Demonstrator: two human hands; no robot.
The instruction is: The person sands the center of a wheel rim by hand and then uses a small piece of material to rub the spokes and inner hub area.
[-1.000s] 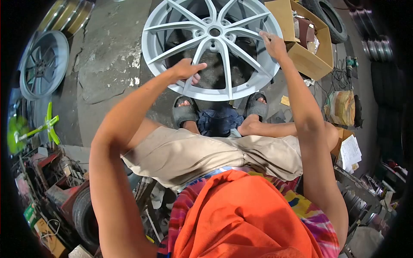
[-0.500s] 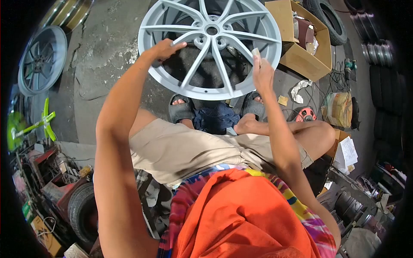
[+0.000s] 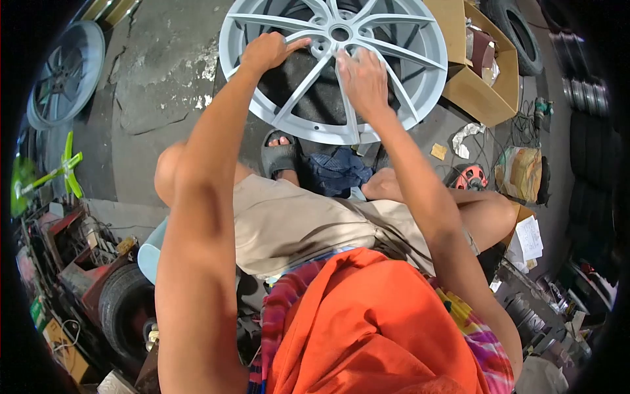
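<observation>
A silver-grey multi-spoke alloy wheel (image 3: 433, 52) lies tilted in front of my feet, its top edge cut off by the frame. My left hand (image 3: 268, 51) grips a spoke on the left, index finger stretched along it towards the hub. Close below the centre hole, my right hand (image 3: 365, 80) bends its fingers onto a lower spoke. Its fingertips are blurred. They pinch a small pale piece, perhaps folded sandpaper, mostly hidden now.
A cardboard box (image 3: 482, 92) with wrapped scraps stands right of the wheel, beside a tyre (image 3: 515, 33). Another wheel (image 3: 69, 75) leans at the far left. Dark cloth (image 3: 336, 172) lies between my feet. Cables, a red-and-black tool (image 3: 471, 177) and crumpled paper (image 3: 467, 139) are at the right.
My right hand has moved left and up from the wheel's right side to a spoke near the hub. The left hand keeps its spoke. The view has shifted slightly.
</observation>
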